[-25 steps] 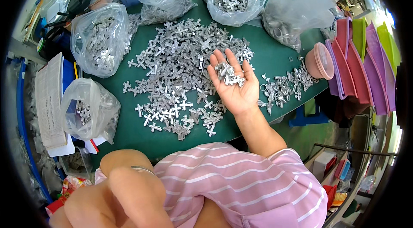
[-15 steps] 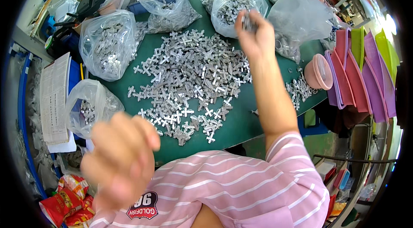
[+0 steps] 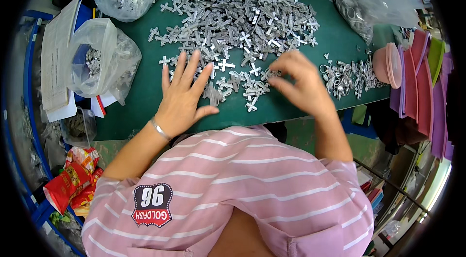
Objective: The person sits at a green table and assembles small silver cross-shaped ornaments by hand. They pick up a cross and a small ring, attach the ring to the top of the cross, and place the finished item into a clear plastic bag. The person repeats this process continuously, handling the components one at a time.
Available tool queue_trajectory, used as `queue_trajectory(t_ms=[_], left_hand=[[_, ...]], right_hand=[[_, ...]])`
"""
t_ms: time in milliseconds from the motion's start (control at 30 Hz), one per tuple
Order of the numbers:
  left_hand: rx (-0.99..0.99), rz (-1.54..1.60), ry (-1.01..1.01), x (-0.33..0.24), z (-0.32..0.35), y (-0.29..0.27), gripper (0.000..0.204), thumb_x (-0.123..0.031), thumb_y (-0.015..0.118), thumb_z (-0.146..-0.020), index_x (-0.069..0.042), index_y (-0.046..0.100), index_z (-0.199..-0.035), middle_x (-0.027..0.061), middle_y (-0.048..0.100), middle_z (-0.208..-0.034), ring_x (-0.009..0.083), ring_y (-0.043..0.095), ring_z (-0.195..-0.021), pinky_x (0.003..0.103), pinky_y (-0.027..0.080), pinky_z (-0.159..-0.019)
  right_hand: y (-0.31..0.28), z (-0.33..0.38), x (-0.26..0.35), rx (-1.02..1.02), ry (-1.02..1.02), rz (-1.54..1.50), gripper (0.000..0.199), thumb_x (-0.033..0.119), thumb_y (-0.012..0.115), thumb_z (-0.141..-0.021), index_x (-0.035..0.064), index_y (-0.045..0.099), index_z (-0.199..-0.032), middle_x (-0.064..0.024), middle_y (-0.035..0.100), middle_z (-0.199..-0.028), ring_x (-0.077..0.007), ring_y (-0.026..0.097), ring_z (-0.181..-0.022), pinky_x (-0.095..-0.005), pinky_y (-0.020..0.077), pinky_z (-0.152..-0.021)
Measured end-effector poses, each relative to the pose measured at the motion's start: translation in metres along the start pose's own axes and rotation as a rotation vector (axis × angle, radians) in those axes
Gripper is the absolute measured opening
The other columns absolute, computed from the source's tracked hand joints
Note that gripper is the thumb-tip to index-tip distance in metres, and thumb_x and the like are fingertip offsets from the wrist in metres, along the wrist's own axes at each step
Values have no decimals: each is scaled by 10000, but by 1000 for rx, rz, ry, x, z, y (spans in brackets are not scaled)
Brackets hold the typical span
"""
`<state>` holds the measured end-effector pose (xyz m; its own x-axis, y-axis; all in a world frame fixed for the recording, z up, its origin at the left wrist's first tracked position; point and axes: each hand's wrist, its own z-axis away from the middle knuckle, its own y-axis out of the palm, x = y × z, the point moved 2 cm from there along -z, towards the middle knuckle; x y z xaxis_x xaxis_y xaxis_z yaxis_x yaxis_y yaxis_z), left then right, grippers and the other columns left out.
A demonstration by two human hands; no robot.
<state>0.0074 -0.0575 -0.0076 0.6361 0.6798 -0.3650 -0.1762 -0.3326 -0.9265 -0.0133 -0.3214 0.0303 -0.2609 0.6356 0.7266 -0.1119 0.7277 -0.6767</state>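
Your left hand point(image 3: 182, 96) is spread wide, palm down, by the near-left edge of the grey metal pieces point(image 3: 242, 12) heaped across the green desk point(image 3: 138, 121). Your right hand point(image 3: 307, 85) curls narrowly at their near-right edge; whether it grips any, I cannot tell.

The white-striped pink shirt point(image 3: 228, 174) bears a black and red badge point(image 3: 152, 204); a silver bracelet point(image 3: 160, 130) circles the left wrist point(image 3: 154, 136).

Red packets point(image 3: 67, 188) lie left, coloured bins point(image 3: 420, 82) stand right.
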Motion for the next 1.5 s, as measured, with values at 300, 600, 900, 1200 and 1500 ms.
queue_trajectory(t_ms=[300, 600, 900, 1200, 1500], left_hand=[[-218, -136, 16, 15, -95, 15, 443, -205, 575, -847, -131, 456, -1267, 119, 327, -1408, 310, 282, -1314, 597, 161, -1012], [-104, 1354, -214, -33, -49, -1, 246, -92, 508, -902, 13, 532, -1123, 99, 591, -1081, 186, 565, -993, 266, 426, -850], [168, 1348, -423, -24, -45, 6, 263, 12, 522, -854, 42, 510, -1114, 135, 554, -1084, 185, 630, -830, 236, 512, -641], [40, 415, 239, -45, -53, -2, 659, -129, 791, -574, -12, 505, -1156, 218, 342, -1355, 389, 361, -1224, 440, 316, -1004], [-205, 246, 219, -18, -65, 15, 194, -3, 668, -629, -3, 538, -774, 247, 465, -1233, 404, 500, -1028, 431, 432, -846]], right_hand=[[36, 30, -18, -330, 224, 89, 358, 42, 683, -711, 18, 558, -1046, -134, 526, -922, -295, 538, -829, -346, 449, -718], [39, 22, -7, -575, 146, -181, 162, -24, 671, -696, 15, 603, -837, -59, 549, -805, -133, 544, -645, -240, 452, -526], [31, 17, 5, -263, 200, 159, 265, 53, 645, -748, 19, 557, -996, -142, 499, -963, -318, 522, -886, -370, 455, -732], [41, 16, 14, -61, -124, -5, 420, 144, 735, -660, 47, 560, -1029, -109, 495, -1032, -297, 488, -909, -393, 415, -791], [57, 11, 7, -68, -183, 81, 580, 116, 777, -522, 101, 574, -1066, -134, 505, -1078, -336, 498, -978, -417, 423, -818]])
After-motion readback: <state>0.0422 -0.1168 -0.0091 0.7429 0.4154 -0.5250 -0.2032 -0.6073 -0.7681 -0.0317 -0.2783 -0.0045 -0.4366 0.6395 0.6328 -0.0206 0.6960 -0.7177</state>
